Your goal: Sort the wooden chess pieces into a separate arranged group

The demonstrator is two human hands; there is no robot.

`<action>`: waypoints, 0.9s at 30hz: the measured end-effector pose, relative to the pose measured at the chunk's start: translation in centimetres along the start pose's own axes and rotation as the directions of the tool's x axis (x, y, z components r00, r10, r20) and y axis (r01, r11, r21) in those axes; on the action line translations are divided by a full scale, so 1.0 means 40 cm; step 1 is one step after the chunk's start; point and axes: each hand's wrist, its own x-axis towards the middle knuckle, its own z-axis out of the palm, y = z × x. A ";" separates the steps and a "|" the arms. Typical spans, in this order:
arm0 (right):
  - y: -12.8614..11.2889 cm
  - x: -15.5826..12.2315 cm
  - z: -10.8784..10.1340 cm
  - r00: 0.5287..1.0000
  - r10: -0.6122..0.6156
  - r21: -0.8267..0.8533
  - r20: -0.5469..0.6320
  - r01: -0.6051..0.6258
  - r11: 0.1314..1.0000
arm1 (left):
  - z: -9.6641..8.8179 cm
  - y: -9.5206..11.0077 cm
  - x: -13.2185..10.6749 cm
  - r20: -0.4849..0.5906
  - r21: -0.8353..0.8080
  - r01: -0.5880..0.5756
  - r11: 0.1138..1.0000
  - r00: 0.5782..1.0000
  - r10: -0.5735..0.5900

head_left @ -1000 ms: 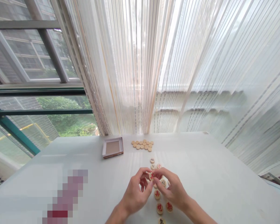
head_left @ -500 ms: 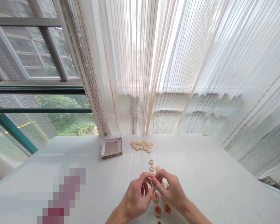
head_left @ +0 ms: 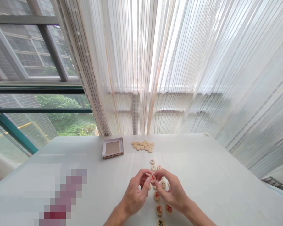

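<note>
My left hand [head_left: 135,194] and my right hand [head_left: 172,193] meet over the near middle of the white table [head_left: 202,175]. Together their fingertips pinch one round wooden chess piece [head_left: 152,178], its red-character face turned toward me. Under and around my hands lie several more face-up pieces [head_left: 159,209] with red or dark characters, running in a loose line from the hands toward the table's near edge and a few [head_left: 152,162] just beyond my fingers.
A cluster of face-down plain wooden pieces [head_left: 143,146] lies at the far middle of the table, with a small shallow cardboard box [head_left: 112,147] to its left. Sheer striped curtains [head_left: 179,69] hang behind the table. A blurred patch [head_left: 63,197] covers the near left.
The held piece has been turned between my fingers, its red face showing, then edge-on, then showing again. My hands stayed in the same place.
</note>
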 end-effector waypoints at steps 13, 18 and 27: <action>-0.002 -0.001 0.014 0.998 -0.067 -0.092 0.003 0.067 0.994 | -0.001 -0.008 0.007 -0.078 0.038 0.044 0.998 0.996 -0.041; 0.005 0.001 0.015 0.999 -0.036 -0.072 0.001 0.036 0.997 | -0.001 -0.009 0.009 -0.071 0.007 0.038 0.999 0.997 -0.038; 0.007 0.006 0.002 1.000 -0.015 -0.001 -0.016 0.015 1.000 | -0.001 -0.003 0.002 -0.021 0.052 -0.020 0.998 1.000 0.021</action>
